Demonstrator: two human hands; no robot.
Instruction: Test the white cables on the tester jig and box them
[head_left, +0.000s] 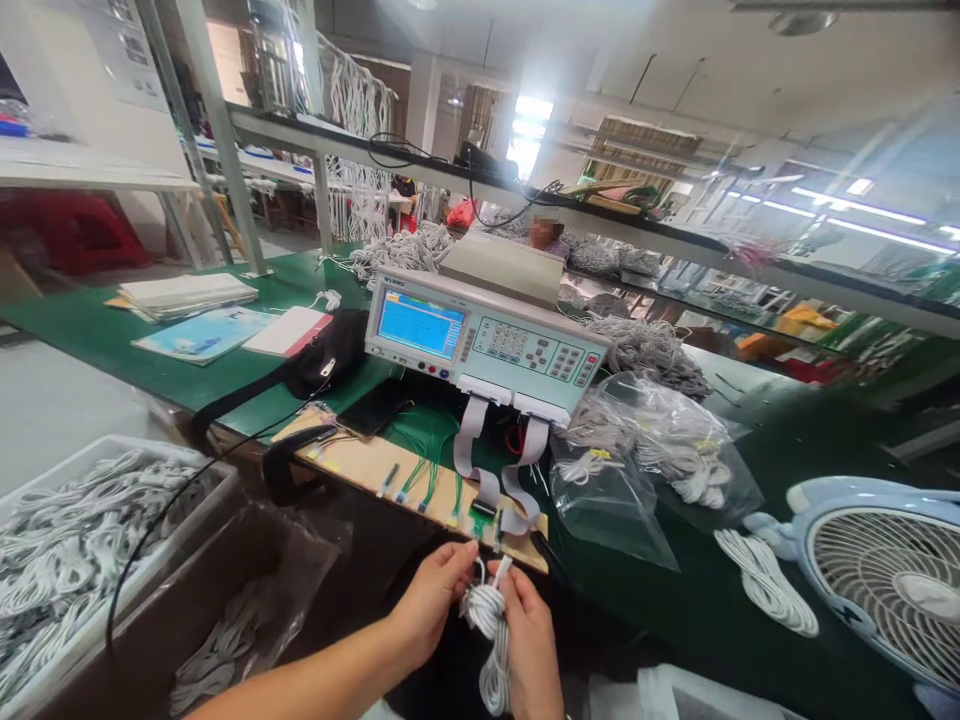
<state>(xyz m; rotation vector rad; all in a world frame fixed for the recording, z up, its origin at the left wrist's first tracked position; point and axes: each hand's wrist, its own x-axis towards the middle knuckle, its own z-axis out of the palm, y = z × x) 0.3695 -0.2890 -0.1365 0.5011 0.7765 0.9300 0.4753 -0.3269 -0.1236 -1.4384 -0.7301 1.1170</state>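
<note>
A white coiled cable [486,612] hangs between my two hands in front of the bench edge. My left hand [444,585] pinches one end of it with thumb and fingers. My right hand [527,625] is closed on the other end, where a white connector sticks up, and the looped bundle hangs beside its palm. Just beyond my fingertips lies a wooden board [442,485] with a small green circuit board [480,518] at its edge. Grey ribbon cables [471,440] run from there up to a cable tester [487,335] with a lit blue screen.
Left stands a white bin [225,480] full of coiled cables, beside a brown lined box [195,560]. Bagged cables [675,450], a loose cable bundle [765,580] and a blue fan [885,550] are at right. Booklets [202,333] and a black bag [330,360] lie left of the tester.
</note>
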